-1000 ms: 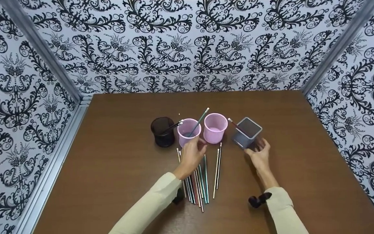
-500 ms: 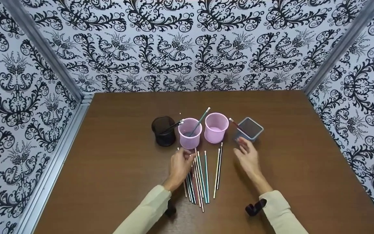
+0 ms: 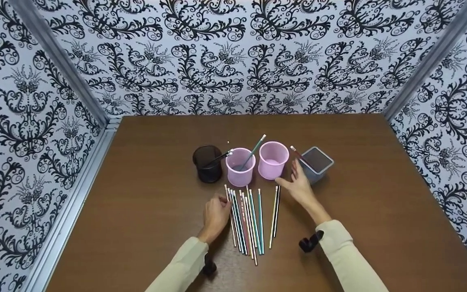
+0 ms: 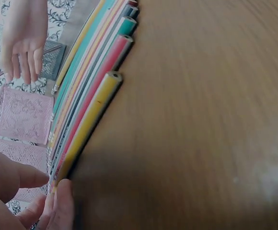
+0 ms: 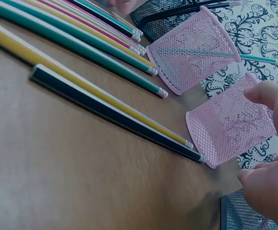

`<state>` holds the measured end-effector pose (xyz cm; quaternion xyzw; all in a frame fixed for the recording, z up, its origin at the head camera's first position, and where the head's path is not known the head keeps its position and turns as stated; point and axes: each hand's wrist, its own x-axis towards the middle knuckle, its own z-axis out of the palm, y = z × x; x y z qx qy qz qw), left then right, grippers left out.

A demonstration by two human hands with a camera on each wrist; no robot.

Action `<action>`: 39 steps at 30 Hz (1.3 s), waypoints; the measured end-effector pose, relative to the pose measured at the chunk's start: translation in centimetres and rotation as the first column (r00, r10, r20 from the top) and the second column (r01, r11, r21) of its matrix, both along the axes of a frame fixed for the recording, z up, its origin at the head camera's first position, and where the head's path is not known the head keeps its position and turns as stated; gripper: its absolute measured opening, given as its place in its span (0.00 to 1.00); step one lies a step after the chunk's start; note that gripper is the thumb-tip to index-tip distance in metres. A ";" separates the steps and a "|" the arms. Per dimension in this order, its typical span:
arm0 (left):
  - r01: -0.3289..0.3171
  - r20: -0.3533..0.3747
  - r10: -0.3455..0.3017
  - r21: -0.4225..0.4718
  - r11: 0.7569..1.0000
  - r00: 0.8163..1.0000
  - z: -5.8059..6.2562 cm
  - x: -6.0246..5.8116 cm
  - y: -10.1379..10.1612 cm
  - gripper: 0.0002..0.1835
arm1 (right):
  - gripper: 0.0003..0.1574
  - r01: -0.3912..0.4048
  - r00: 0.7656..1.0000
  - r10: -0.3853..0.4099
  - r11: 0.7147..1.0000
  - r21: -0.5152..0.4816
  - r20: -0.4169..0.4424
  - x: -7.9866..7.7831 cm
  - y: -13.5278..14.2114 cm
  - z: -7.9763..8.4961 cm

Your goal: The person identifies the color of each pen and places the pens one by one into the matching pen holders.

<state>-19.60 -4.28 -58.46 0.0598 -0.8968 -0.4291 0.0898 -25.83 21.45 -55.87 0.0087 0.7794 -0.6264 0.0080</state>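
In the head view my left hand (image 3: 216,214) is at the left side of a row of striped pencils (image 3: 245,223). Its thumb and fingers pinch the eraser end of the outermost yellow pencil (image 4: 95,105). My right hand (image 3: 301,190) reaches between the right pink mesh cup (image 3: 272,170) and a grey square mesh holder (image 3: 314,176), thumb spread from the fingers, holding nothing. Its thumb comes right up to the pink cup's rim in the right wrist view. A yellow pencil (image 5: 115,105) and a black pencil (image 5: 115,117) lie apart from the row.
The left pink mesh cup (image 3: 239,177) has a green pencil (image 3: 253,152) leaning in it. Left of it stands a black mesh cup (image 3: 209,175) with dark pencils. A dark red pencil (image 3: 297,153) leans in the grey holder. Patterned walls (image 3: 233,61) enclose the brown table (image 3: 148,182).
My left hand has come back from the left pink cup to the pencil row's left side. My right hand has left the grey holder's near side and moved left toward the right pink cup.
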 end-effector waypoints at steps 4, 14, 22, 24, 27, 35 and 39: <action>0.005 0.013 -0.005 -0.016 1.000 1.000 0.2 -0.1 -0.1 0.04 | 0.66 0.005 1.000 -0.006 1.000 0.009 0.010 -1.0 -0.4 0.0; 0.041 0.033 -0.040 -0.029 0.999 0.999 0.9 0.0 0.3 0.04 | 0.69 0.109 0.993 -0.109 0.994 0.009 -0.036 -2.7 -2.1 -0.7; 0.038 0.034 -0.037 -0.023 0.999 0.999 1.4 -0.2 0.5 0.12 | 0.64 0.160 0.980 -0.156 0.987 0.028 -0.123 -3.4 -3.1 -1.1; 0.028 0.034 -0.027 -0.035 0.999 0.999 1.4 -0.2 0.5 0.14 | 0.64 0.173 0.976 -0.168 0.984 0.030 -0.136 -3.5 -3.3 -1.2; 0.018 0.029 -0.017 -0.047 0.999 0.999 1.4 -0.2 0.4 0.17 | 0.64 0.189 0.973 -0.181 0.981 0.044 -0.145 -3.6 -3.5 -1.3; 0.014 0.089 -0.004 -0.113 0.994 0.996 1.7 -0.4 0.2 0.17 | 0.61 0.183 0.973 -0.170 0.981 0.071 -0.158 -4.2 -3.4 -1.3; 0.046 0.134 -0.023 -0.176 0.983 0.991 1.9 -0.4 0.4 0.20 | 0.59 0.174 0.977 -0.152 0.974 0.144 -0.152 -4.4 -3.1 -1.1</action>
